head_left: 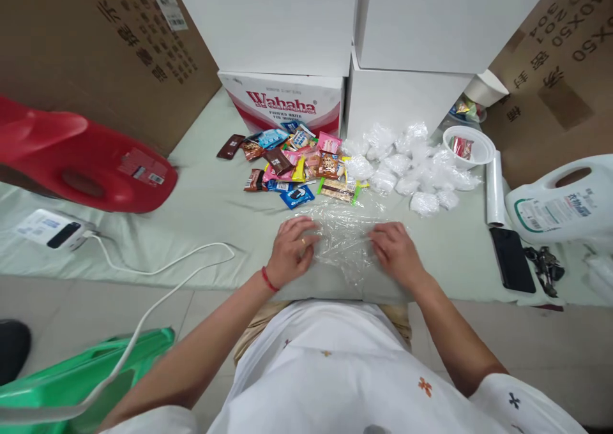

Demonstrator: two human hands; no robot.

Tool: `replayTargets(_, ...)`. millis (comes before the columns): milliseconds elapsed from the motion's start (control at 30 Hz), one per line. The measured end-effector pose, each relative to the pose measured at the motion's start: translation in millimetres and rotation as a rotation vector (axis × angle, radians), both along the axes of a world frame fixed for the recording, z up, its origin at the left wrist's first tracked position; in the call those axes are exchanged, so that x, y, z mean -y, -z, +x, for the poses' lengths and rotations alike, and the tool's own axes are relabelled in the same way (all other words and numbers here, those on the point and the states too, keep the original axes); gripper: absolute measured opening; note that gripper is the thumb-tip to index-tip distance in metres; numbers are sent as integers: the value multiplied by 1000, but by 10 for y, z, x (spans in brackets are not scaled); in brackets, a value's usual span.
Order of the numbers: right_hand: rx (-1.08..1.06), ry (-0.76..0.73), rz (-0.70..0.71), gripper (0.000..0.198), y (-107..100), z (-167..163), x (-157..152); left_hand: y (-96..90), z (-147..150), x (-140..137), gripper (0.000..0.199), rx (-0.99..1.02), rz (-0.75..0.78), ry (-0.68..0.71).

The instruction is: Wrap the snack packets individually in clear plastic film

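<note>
A crumpled sheet of clear cling film (345,236) lies on the cloth-covered table in front of me, between my two hands. My left hand (293,247), with a ring and a red wrist string, has its curled fingers on the film's left edge. At the right edge my right hand (396,254) pinches the film between thumb and fingers. Just beyond it is a pile of small wrapped snacks (292,163), with a green-ended snack packet (338,190) nearest the film. To their right sit several whitish, plastic-wrapped bundles (407,166).
At right are a white tub (468,145) holding a red packet, a film roll (495,190), a white jug (562,198), a phone (512,260) and keys (546,269). Left are a red jug (90,159) and a white device (55,228) with a cable (191,255). Boxes (282,102) stand behind.
</note>
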State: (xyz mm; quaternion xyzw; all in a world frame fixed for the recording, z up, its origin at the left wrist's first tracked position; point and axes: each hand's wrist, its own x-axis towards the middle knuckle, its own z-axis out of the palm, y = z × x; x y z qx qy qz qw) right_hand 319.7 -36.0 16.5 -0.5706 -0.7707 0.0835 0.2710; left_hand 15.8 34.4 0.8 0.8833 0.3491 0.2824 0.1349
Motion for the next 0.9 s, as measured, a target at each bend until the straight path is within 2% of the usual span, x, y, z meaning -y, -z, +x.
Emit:
replayTargets(67, 31, -73, -12, 29, 122, -117, -81, -10, -45, 209, 20, 16, 92, 25)
replayTargets(167, 14, -59, -11, 30, 321, -116, -171, 77, -22, 472, 21, -97, 159, 134)
replayTargets(233, -12, -46, -10, 31, 420, -65, -190, 167, 60, 556, 22, -167, 176, 150)
replayTargets(367, -55, -29, -25, 30, 521, 5, -176, 319, 269, 512, 29, -203, 149, 102)
replayTargets(500, -82, -16, -32, 29, 551, 6, -170, 357, 334, 407, 26, -162, 115, 123)
replayTargets(700, -113, -5, -25, 29, 557, -3, -180, 271, 36, 460, 25, -32, 161, 193)
replayTargets(800, -108, 3, -37, 29, 562, 2, -176, 268, -174, 562, 26, -51, 109, 220)
replayTargets(900, -110, 7, -34, 29, 571, 3, -169, 265, -273, 676, 26, -100, 87, 191)
